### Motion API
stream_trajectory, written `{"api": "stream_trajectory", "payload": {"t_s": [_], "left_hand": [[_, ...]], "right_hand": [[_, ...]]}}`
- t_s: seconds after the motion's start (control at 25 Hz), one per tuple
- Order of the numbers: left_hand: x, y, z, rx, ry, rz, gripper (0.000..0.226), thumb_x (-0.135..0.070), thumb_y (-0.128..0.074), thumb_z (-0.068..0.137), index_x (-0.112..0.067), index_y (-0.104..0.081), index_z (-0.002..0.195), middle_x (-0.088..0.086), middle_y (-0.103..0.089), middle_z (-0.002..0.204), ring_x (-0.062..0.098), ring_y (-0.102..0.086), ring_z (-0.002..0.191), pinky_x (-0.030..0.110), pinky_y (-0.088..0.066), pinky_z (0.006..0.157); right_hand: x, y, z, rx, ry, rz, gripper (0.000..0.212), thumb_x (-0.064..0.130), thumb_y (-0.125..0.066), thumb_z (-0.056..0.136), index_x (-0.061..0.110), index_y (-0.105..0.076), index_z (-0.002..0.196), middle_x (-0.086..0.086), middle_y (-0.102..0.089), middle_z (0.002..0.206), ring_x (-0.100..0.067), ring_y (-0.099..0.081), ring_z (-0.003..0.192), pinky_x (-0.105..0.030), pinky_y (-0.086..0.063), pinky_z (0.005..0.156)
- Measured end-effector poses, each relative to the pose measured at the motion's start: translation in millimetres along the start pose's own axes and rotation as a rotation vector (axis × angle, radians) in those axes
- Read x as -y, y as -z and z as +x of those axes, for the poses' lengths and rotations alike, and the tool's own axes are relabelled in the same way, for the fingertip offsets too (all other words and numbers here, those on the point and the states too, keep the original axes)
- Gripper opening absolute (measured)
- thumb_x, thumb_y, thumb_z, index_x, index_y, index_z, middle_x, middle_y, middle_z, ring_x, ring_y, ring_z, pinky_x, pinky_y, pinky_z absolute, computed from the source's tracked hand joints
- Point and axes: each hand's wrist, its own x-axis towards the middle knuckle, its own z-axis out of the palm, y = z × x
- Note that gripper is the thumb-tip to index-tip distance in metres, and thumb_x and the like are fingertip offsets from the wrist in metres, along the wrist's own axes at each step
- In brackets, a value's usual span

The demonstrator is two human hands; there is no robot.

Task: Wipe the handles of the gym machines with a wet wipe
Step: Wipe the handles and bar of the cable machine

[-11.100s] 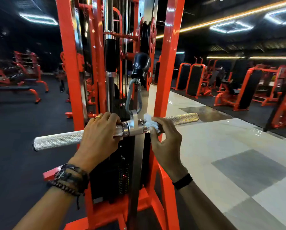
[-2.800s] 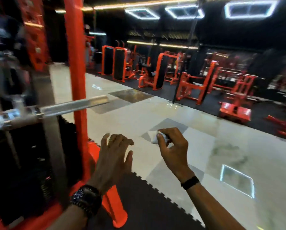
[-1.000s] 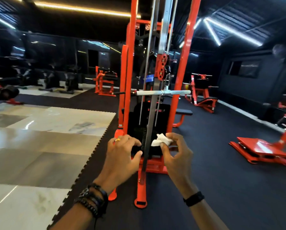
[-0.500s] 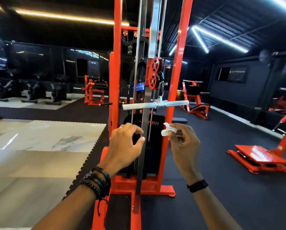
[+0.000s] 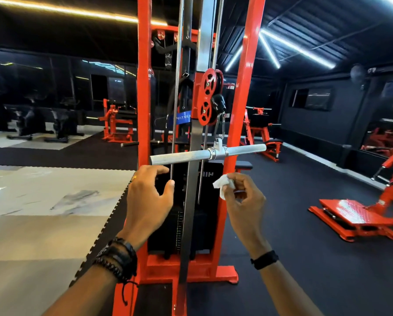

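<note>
Straight ahead in the head view, the silver bar handle (image 5: 208, 153) hangs from a carabiner (image 5: 220, 127) on the orange cable machine (image 5: 243, 110), above both raised hands and not touched by either. Its long axis runs nearly level from left to right, the right end tipped slightly higher and reaching past the machine's right upright, the left end stopping just right of the left upright. The left hand (image 5: 148, 199) sits just below the bar's left end, fingers loosely curved with the thumb apart from them, holding nothing. The right hand (image 5: 243, 197) is below the bar's right half, a little lower and to the right of the swivel collar, and pinches a crumpled white wet wipe (image 5: 222, 184) between thumb and fingertips; the wipe sticks out to the left of the fingers and stands clear of the bar. Dark bracelets (image 5: 117, 258) ring the left wrist and a black band (image 5: 265, 260) the right. Behind, more orange machines (image 5: 359, 215) stand on black rubber flooring (image 5: 305, 258), with pale glossy tiles (image 5: 31, 201) to the left.
</note>
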Motion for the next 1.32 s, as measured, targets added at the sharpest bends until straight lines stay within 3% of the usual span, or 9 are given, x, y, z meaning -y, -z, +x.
{"api": "stream_trajectory", "payload": {"t_s": [0.2, 0.36, 0.52, 0.64, 0.72, 0.88, 1.08, 1.2, 1.32], "left_hand": [[49, -21, 50, -0.126, 0.094, -0.062, 0.037, -0.020, -0.070, 0.086, -0.018, -0.058, 0.121, 0.001, -0.050, 0.121, 0.019, -0.051, 0.112, 0.039, -0.044, 0.097], [91, -34, 84, -0.059, 0.165, -0.221, 0.025, -0.021, -0.070, 0.087, -0.020, -0.064, 0.111, 0.000, -0.059, 0.106, 0.015, -0.058, 0.088, 0.037, -0.052, 0.083], [124, -44, 105, 0.039, 0.164, -0.276, 0.017, -0.018, -0.070, 0.088, -0.022, -0.065, 0.104, 0.001, -0.060, 0.100, 0.008, -0.057, 0.080, 0.011, -0.044, 0.070], [140, -53, 114, 0.129, 0.225, -0.410, 0.004, -0.022, -0.067, 0.091, -0.024, -0.068, 0.094, 0.000, -0.067, 0.088, 0.015, -0.063, 0.074, 0.025, -0.054, 0.067], [147, -57, 117, 0.190, 0.271, -0.504, 0.008, -0.020, -0.063, 0.095, -0.023, -0.070, 0.091, 0.001, -0.069, 0.080, 0.022, -0.067, 0.069, 0.033, -0.058, 0.058], [154, -64, 118, 0.197, 0.298, -0.546, 0.012, -0.015, -0.061, 0.096, -0.011, -0.072, 0.100, 0.004, -0.070, 0.080, 0.014, -0.068, 0.063, 0.019, -0.054, 0.053], [158, -66, 119, 0.214, 0.298, -0.554, 0.018, -0.013, -0.061, 0.096, -0.008, -0.073, 0.109, 0.002, -0.073, 0.088, 0.011, -0.070, 0.064, 0.017, -0.054, 0.056], [159, -71, 121, 0.194, 0.294, -0.547, 0.018, -0.012, -0.062, 0.096, -0.009, -0.073, 0.109, 0.003, -0.074, 0.093, 0.012, -0.071, 0.068, 0.021, -0.056, 0.060], [164, -73, 124, 0.161, 0.269, -0.542, 0.018, -0.007, -0.060, 0.095, -0.012, -0.077, 0.093, -0.006, -0.076, 0.086, 0.006, -0.071, 0.080, 0.028, -0.056, 0.075]], "right_hand": [[-31, -48, 29, -0.044, -0.014, -0.018, 0.014, 0.007, -0.069, 0.090, 0.016, -0.071, 0.100, 0.006, -0.072, 0.095, -0.011, -0.068, 0.084, -0.020, -0.054, 0.068], [-49, -84, 53, -0.125, -0.004, -0.087, 0.017, 0.007, -0.071, 0.088, 0.017, -0.072, 0.102, 0.002, -0.071, 0.096, -0.011, -0.068, 0.083, -0.022, -0.055, 0.068], [-64, -108, 73, -0.205, -0.001, -0.219, 0.020, 0.004, -0.071, 0.086, 0.017, -0.073, 0.101, -0.004, -0.068, 0.095, -0.007, -0.064, 0.077, -0.006, -0.046, 0.066], [-77, -115, 86, -0.206, -0.018, -0.305, 0.018, 0.005, -0.071, 0.086, 0.015, -0.073, 0.100, -0.005, -0.066, 0.094, -0.003, -0.062, 0.075, -0.003, -0.043, 0.064], [-85, -120, 92, -0.207, -0.021, -0.352, 0.016, 0.006, -0.070, 0.087, 0.012, -0.073, 0.101, -0.007, -0.067, 0.099, 0.003, -0.062, 0.076, -0.002, -0.042, 0.064], [-99, -132, 99, -0.189, -0.010, -0.393, 0.016, 0.009, -0.071, 0.087, 0.012, -0.073, 0.102, -0.004, -0.066, 0.099, 0.007, -0.060, 0.074, -0.001, -0.040, 0.064], [-98, -149, 95, -0.251, -0.055, -0.319, 0.012, 0.010, -0.072, 0.086, 0.015, -0.074, 0.096, -0.006, -0.066, 0.095, 0.005, -0.059, 0.075, -0.003, -0.040, 0.068], [-81, -192, 66, -0.132, 0.020, -0.245, 0.009, 0.009, -0.071, 0.087, 0.016, -0.072, 0.092, 0.000, -0.065, 0.087, -0.005, -0.058, 0.075, -0.016, -0.044, 0.069], [-57, -237, 36, 0.070, 0.151, -0.164, 0.010, 0.007, -0.069, 0.090, 0.008, -0.071, 0.100, -0.004, -0.062, 0.090, -0.013, -0.059, 0.083, -0.024, -0.049, 0.075]]}}
